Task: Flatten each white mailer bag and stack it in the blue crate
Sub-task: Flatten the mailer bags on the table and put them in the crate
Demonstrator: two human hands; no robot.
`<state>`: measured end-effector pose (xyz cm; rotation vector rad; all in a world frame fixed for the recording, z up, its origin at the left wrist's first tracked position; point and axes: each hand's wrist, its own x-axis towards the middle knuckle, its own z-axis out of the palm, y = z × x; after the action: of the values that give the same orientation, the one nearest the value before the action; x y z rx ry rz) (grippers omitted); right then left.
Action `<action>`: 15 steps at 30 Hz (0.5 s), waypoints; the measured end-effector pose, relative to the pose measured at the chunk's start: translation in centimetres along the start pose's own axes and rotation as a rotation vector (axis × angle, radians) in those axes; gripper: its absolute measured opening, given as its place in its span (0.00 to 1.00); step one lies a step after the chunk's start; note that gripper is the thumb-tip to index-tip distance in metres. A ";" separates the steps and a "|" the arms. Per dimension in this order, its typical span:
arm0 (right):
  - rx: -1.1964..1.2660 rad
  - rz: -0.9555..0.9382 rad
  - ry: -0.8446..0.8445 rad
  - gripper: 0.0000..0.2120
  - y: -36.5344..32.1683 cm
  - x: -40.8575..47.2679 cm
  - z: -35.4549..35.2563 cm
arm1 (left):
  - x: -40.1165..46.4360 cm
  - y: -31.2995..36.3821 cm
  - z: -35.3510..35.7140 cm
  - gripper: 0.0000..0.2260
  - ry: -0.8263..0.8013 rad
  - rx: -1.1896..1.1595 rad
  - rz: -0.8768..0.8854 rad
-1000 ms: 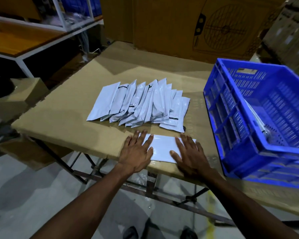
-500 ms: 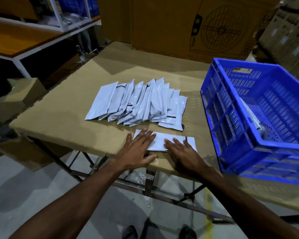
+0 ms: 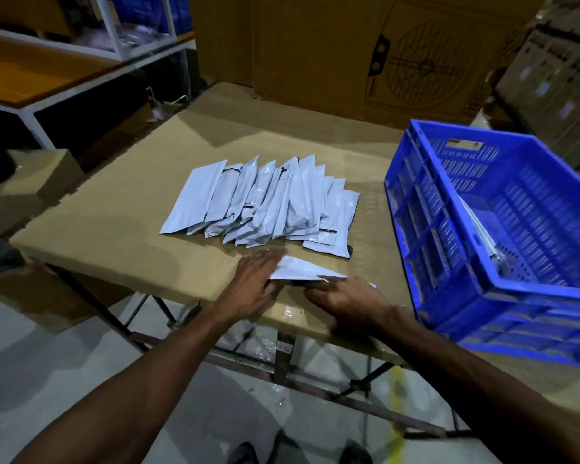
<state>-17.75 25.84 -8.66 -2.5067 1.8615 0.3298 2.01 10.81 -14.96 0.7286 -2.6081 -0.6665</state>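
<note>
- Both hands have drawn in toward each other since the earlier frames, and the white mailer bag (image 3: 302,270) that lay pressed flat under their palms now has its far edge tilted up off the bench (image 3: 114,222).
- Left hand (image 3: 253,289) sits at the bag's left end near the bench's front edge; its fingers look fairly straight and slide under or along the lifted end, though blur keeps me from saying whether the thumb pinches it.
- Right hand (image 3: 345,298) rests on the bag's right end, knuckles up and fingers bent over the near edge; whether it grasps the bag I cannot tell.
- Flattening of this bag looks finished, and the step in hand appears to be the pick-up.
- Next, the bag needs a firm hold at both ends, kept level so it stays flat, then a carry to the right over the blue crate's (image 3: 449,262) near wall.
- Inside the crate a few white bags (image 3: 482,236) already lean along its left wall; the new one belongs on them.
- Behind the hands, toward the middle of the bench, the fanned row of waiting bags (image 3: 265,202) lies overlapped, so much of the task remains.
</note>
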 end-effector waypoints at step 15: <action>0.656 0.475 0.658 0.19 12.4 -8.2 -12.9 | 3.6 6.9 6.4 0.32 0.043 0.180 0.004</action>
<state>-29.60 28.32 6.91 -1.8079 2.2305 -1.0573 -6.40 16.17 -15.90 0.7810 -2.6529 -0.4141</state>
